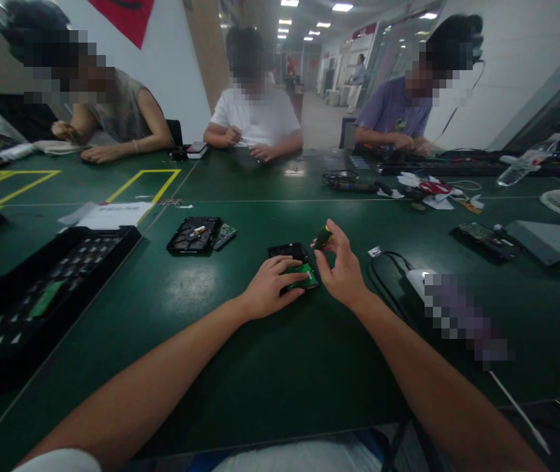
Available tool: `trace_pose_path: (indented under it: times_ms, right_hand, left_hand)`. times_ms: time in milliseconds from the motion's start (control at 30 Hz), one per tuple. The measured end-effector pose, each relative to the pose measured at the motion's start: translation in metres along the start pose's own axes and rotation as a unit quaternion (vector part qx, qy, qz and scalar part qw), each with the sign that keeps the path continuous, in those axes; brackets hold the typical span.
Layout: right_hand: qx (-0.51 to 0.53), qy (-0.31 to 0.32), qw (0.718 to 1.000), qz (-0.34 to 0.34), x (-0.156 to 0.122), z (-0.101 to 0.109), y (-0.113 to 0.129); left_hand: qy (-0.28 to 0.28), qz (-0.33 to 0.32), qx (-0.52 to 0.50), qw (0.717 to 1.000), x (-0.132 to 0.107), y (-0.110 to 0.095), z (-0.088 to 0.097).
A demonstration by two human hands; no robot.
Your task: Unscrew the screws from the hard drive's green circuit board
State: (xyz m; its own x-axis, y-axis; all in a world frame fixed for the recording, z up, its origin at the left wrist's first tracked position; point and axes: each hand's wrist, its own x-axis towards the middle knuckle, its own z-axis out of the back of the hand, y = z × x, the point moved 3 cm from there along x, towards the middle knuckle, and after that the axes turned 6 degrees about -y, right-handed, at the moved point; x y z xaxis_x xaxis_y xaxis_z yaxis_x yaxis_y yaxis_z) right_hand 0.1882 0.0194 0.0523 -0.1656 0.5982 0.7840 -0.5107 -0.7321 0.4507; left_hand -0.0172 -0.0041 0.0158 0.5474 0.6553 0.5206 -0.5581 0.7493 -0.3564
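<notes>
My left hand holds down a small black hard drive, fingers across it and thumb along the near side. A green circuit board shows on the drive beneath those fingers. In my right hand, just right of the drive, a screwdriver with a dark green and yellow handle is pinched between the fingertips. Its shaft and tip cannot be made out. Another hard drive, black, lies further off to the left, and a loose circuit board leans by its right side.
A long black tray stands at the left. On the right lie a white device with a cable, a dark electronic unit and a grey box. A plastic bottle is further back. Several people sit across the green table.
</notes>
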Motion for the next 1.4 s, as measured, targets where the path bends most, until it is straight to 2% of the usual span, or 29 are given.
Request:
trace_pose_path:
  times_ms: [600,767,967,1167,1400]
  right_hand:
    - [-0.021,-0.021,0.999,0.026,-0.0004,0.0008,-0.002]
    - [-0.019,-0.008,0.999,0.027,0.0,0.0007,-0.0019]
    - [-0.034,-0.039,0.998,0.034,-0.002,-0.0003,-0.0042]
    - [-0.015,-0.009,1.0,0.021,-0.0002,0.0,-0.0021]
    - [-0.032,-0.034,0.998,0.03,-0.0021,0.0006,-0.0026]
  left_hand:
    - [0.01,0.003,0.012,1.0,0.0001,-0.0011,0.0011]
    - [0.007,0.003,0.012,1.0,-0.0004,-0.0003,-0.0004]
    - [0.003,0.004,0.01,1.0,-0.0013,0.0021,-0.0019]
    - [0.004,-0.001,0.011,1.0,-0.0001,0.0006,-0.0005]
    - [-0.001,0.001,0.005,1.0,0.0003,-0.0009,-0.0004]
